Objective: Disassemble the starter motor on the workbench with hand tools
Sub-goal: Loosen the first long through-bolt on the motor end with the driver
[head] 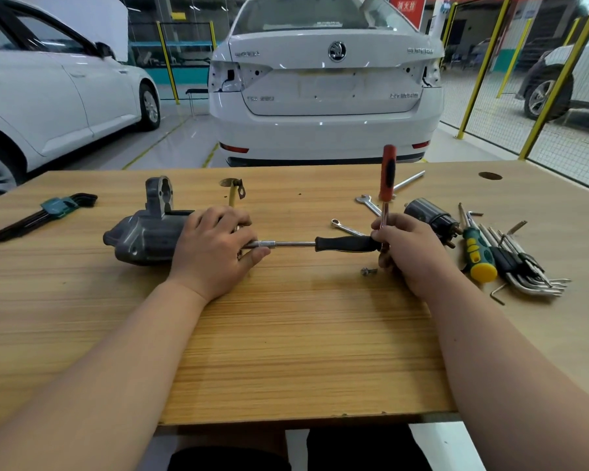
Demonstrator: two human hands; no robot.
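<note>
Holding the starter motor [143, 239] steady, we curl our left hand [215, 248] over its right end, with the fingers wrapped round it. It lies on its side on the workbench [286, 334], left of the middle. It looks heavy and hard and might roll, so we think the fat round body is the best place to grab. Our right hand [410, 253] grips the black-handled driver [344, 244], whose tip goes under our left fingers, and a red screwdriver [387, 175] that sticks up.

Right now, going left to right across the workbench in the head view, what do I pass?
Black hex key set, starter motor, left hand, black-handled driver, right hand holding the red-handled screwdriver, green-and-yellow screwdriver, silver hex keys.
</note>
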